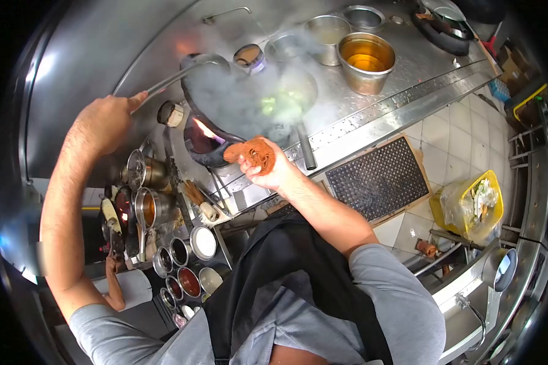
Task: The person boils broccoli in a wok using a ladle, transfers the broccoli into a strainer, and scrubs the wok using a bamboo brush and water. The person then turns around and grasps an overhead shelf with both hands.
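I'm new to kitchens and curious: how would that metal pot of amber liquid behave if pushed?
The pot, being metal, should stay rigid. The amber liquid inside likely adds weight and might slosh. The pot's narrower base could let it tip.

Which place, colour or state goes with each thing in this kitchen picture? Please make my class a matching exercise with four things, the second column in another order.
Column 1
1. Left hand
2. Right hand
3. Metal pot near the edge of the counter
4. Black mat

Column 2
A. Filled partway with amber liquid
B. Closed around a reddish-brown cloth
C. Flat on the tiled floor
D. Gripping a long metal handle

Right pairs: 1-D; 2-B; 3-A; 4-C.
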`<state>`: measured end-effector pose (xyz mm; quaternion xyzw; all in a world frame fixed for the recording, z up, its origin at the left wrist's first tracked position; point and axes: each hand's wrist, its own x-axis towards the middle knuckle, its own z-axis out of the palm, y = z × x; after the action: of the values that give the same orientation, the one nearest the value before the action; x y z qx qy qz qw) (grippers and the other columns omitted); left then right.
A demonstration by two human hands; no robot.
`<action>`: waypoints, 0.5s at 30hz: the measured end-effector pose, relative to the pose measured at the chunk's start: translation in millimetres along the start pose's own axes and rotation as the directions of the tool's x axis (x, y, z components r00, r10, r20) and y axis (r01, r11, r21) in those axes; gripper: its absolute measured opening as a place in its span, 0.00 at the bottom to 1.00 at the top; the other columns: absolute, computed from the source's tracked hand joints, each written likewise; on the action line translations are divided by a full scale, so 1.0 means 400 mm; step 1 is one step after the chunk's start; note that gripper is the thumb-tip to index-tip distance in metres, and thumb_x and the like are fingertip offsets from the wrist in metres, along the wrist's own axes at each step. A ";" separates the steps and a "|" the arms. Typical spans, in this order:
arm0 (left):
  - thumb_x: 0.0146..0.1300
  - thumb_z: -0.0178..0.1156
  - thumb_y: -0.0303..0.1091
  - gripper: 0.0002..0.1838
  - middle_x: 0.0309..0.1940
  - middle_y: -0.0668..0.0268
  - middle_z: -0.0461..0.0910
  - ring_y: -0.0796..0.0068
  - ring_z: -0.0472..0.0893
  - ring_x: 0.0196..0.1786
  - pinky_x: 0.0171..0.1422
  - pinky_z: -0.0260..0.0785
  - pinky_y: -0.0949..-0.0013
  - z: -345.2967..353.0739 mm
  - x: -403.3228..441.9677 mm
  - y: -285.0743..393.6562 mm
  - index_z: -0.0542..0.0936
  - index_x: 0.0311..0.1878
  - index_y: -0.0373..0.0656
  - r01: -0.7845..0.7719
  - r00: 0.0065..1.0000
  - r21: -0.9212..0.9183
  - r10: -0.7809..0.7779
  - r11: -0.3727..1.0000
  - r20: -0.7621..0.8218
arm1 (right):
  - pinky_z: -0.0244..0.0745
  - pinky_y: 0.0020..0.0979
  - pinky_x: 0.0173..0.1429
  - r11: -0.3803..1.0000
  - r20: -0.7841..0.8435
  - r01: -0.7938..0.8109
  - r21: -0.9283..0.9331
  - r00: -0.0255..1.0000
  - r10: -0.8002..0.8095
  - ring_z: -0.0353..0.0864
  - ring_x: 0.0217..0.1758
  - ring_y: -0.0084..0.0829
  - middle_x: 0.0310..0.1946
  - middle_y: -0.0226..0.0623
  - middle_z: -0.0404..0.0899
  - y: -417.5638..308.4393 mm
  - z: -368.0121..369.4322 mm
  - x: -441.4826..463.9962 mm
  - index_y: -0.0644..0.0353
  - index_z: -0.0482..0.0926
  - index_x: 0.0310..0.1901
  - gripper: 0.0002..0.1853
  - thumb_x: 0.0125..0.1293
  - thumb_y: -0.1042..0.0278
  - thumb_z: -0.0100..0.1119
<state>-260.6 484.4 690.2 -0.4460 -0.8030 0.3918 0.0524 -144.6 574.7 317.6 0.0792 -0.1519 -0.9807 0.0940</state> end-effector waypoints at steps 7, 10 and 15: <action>0.65 0.55 0.27 0.29 0.34 0.49 0.84 0.48 0.85 0.40 0.48 0.78 0.49 0.040 -0.051 -0.032 0.74 0.70 0.54 0.028 0.999 0.018 -0.027 0.999 -0.043 | 0.65 0.23 0.17 0.972 0.026 -0.176 -0.153 0.983 0.183 0.76 0.26 0.30 0.34 0.45 0.79 0.028 -0.014 0.081 0.62 0.77 0.48 0.20 0.68 0.51 0.54; 0.64 0.56 0.26 0.29 0.32 0.48 0.84 0.47 0.85 0.38 0.47 0.79 0.49 0.174 -0.099 -0.091 0.75 0.70 0.55 0.026 0.998 -0.050 -0.029 0.998 -0.049 | 0.64 0.23 0.15 0.949 -0.113 -0.170 -0.264 0.983 0.144 0.76 0.23 0.28 0.35 0.41 0.82 0.065 -0.009 0.096 0.59 0.78 0.45 0.15 0.66 0.56 0.57; 0.63 0.62 0.27 0.31 0.36 0.45 0.84 0.42 0.84 0.41 0.48 0.76 0.45 0.458 -0.225 -0.124 0.73 0.71 0.56 0.263 0.963 -0.471 -0.200 0.842 0.180 | 0.64 0.24 0.14 0.881 -0.281 -0.169 -0.441 0.959 0.043 0.81 0.26 0.28 0.32 0.37 0.83 0.097 -0.063 0.177 0.58 0.77 0.42 0.12 0.64 0.60 0.57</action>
<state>-319.9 294.8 621.7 -0.3192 -0.9256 0.1928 -0.0653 -202.6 516.5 297.1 0.1756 0.0948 -0.9626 0.1833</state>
